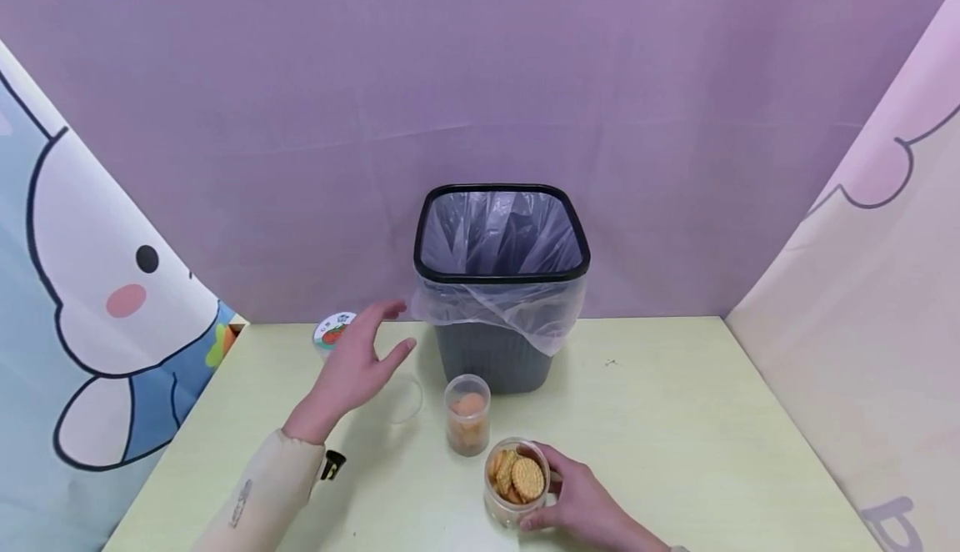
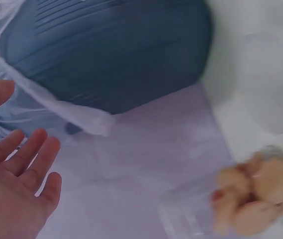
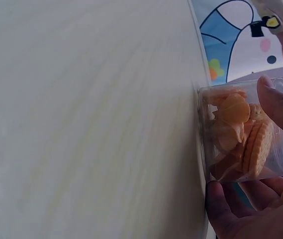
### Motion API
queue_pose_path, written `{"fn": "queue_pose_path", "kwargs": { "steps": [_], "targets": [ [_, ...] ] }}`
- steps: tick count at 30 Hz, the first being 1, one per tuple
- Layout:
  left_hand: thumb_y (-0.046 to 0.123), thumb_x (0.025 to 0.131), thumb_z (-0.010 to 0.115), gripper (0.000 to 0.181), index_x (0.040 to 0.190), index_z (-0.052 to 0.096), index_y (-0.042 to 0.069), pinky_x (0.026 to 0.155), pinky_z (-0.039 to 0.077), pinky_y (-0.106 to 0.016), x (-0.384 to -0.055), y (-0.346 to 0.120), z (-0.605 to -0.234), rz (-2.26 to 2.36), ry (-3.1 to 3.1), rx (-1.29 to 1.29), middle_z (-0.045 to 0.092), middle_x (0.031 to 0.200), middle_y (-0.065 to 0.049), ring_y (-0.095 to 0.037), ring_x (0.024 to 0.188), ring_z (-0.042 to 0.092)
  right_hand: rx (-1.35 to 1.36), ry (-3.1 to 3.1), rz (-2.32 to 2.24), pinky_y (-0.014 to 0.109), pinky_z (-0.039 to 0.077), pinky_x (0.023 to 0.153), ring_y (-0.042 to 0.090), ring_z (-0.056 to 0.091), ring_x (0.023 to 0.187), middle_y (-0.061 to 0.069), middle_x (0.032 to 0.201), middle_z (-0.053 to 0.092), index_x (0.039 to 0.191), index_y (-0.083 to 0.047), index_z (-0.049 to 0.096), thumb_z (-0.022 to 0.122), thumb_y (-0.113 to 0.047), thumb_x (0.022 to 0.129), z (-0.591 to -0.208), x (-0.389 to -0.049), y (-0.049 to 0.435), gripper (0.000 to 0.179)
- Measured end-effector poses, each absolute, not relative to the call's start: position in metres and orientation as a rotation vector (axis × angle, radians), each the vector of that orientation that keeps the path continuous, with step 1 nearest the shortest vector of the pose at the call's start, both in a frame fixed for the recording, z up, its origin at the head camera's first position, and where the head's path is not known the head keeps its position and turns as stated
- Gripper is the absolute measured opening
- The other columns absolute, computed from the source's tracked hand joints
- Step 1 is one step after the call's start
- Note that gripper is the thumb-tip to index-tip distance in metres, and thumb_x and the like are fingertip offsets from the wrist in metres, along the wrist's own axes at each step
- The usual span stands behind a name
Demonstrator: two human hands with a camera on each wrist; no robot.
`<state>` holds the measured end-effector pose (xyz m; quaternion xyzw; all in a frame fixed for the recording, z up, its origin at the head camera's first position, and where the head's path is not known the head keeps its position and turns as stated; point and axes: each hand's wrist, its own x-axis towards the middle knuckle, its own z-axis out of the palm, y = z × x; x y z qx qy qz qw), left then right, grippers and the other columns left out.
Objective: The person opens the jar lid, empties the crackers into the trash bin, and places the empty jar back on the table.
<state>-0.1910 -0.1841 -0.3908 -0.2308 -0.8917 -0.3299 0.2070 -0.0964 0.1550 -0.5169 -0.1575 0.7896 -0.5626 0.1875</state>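
My right hand [image 1: 573, 498] grips a clear plastic jar [image 1: 491, 502] of round biscuits [image 1: 528, 479], thumb on the near side and fingers on the far side. In the right wrist view the jar [image 3: 206, 134] stands on the table with biscuits and broken pieces inside. My left hand [image 1: 356, 368] hovers above the table left of the bin, fingers apart, with nothing in it. A taller clear cup [image 1: 467, 427] with biscuits in its lower part stands between the hands. A round clear lid [image 1: 418, 402] lies flat near my left hand.
A grey bin [image 1: 491, 356] with a black rim and a translucent liner [image 1: 495, 298] stands at the back middle. A tub with a printed top [image 1: 330, 331] is partly behind my left hand. Purple cloth [image 1: 300, 160] hangs behind the table; printed cloths hang at both sides.
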Motion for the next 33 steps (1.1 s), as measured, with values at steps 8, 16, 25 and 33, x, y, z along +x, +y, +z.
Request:
{"fn": "queue_pose_path", "kwargs": {
  "steps": [8,16,25,33],
  "targets": [
    [0.026,0.094,0.070,0.065,0.148,0.040,0.005,0.087,0.052,-0.042,-0.199,-0.171,-0.359,-0.926,-2.475,-0.654,0.066,0.119,-0.004,-0.021,0.100,0.065,-0.434,2.224,-1.579,0.049,0.049,0.095,0.031,0.057,0.119,0.010,0.142,0.053,0.145,-0.012,0.049,0.093,-0.029,0.067,-0.518,-0.097,0.155,0.091],
    [0.038,0.097,0.065,0.082,0.160,0.019,0.014,0.065,0.051,-0.033,-0.206,-0.161,-0.339,-0.866,-2.510,-0.686,0.067,0.103,0.001,-0.017,0.083,0.066,-0.437,2.220,-1.577,0.051,0.049,0.095,0.031,0.058,0.119,0.011,0.143,0.052,0.146,-0.011,0.048,0.093,-0.029,0.066,-0.517,-0.096,0.155,0.093],
    [0.057,0.095,0.058,0.084,0.159,0.022,0.017,0.064,0.051,-0.032,-0.212,-0.153,-0.321,-0.776,-2.627,-0.638,0.065,0.086,0.007,-0.006,0.070,0.061,-0.457,2.233,-1.577,0.046,0.050,0.095,0.030,0.057,0.119,0.011,0.143,0.052,0.145,-0.011,0.048,0.093,-0.027,0.068,-0.517,-0.096,0.155,0.092],
    [0.071,0.093,0.046,0.088,0.160,0.019,0.021,0.060,0.047,-0.035,-0.216,-0.148,-0.306,-0.775,-2.792,-0.561,0.064,0.076,0.007,-0.011,0.065,0.059,-0.449,2.230,-1.581,0.047,0.049,0.095,0.029,0.057,0.120,0.010,0.143,0.052,0.145,-0.011,0.048,0.093,-0.027,0.067,-0.516,-0.096,0.155,0.092]
  ]
}}
